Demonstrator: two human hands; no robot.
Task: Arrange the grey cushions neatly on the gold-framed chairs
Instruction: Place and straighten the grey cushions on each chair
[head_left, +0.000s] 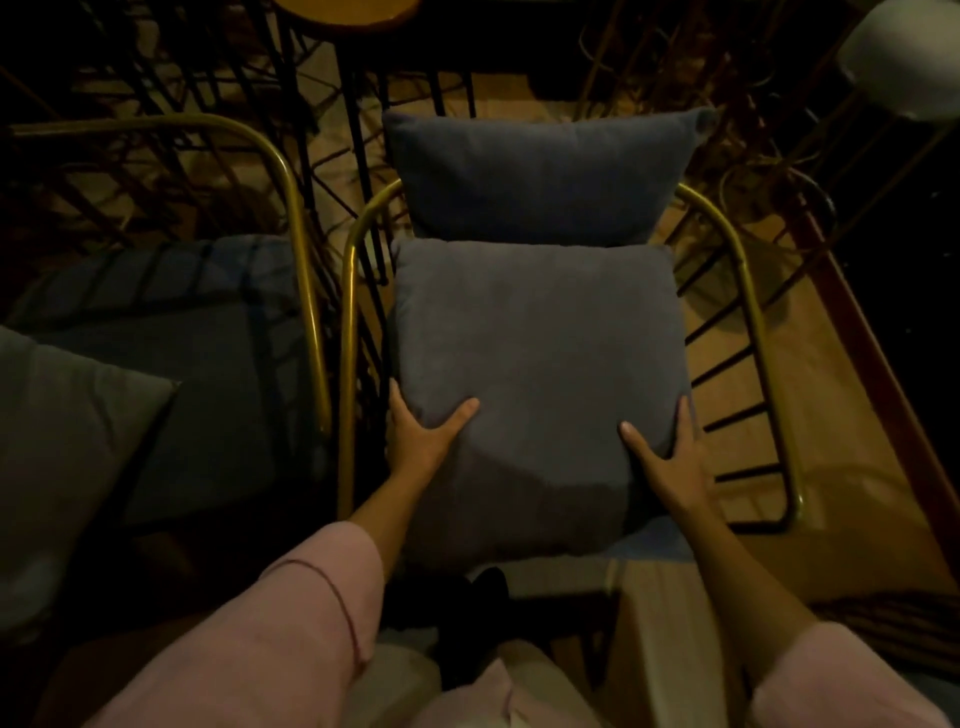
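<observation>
Left hand: The left hand (423, 439) is on the left side of the seat cushion (540, 374), near its front. The thumb lies on top and points toward the middle. The other fingers go down the cushion's side, so the hand is wrapped around the edge and has hold of it.
Left arm: It reaches up from the bottom of the view, with a pink sleeve (291, 623) pushed back below the elbow.
Right hand: The right hand (670, 462) grips the right side of the same cushion. The thumb rests on top and the fingers lie straight along the edge.
Right arm: It comes in from the bottom right, bare up to a pink sleeve.
Seat cushion: It is grey and lies flat on the seat of the gold-framed chair (350, 312), between the two gold arms.
Back cushion: The back cushion (540, 176) is grey too. It stands up at the back of the chair, and its bottom edge touches the seat cushion.
Other chair: A second gold chair (304, 249) stands just beside, on the left, with dark grey cushions (171, 364) on it.
Light: The room is dim.
</observation>
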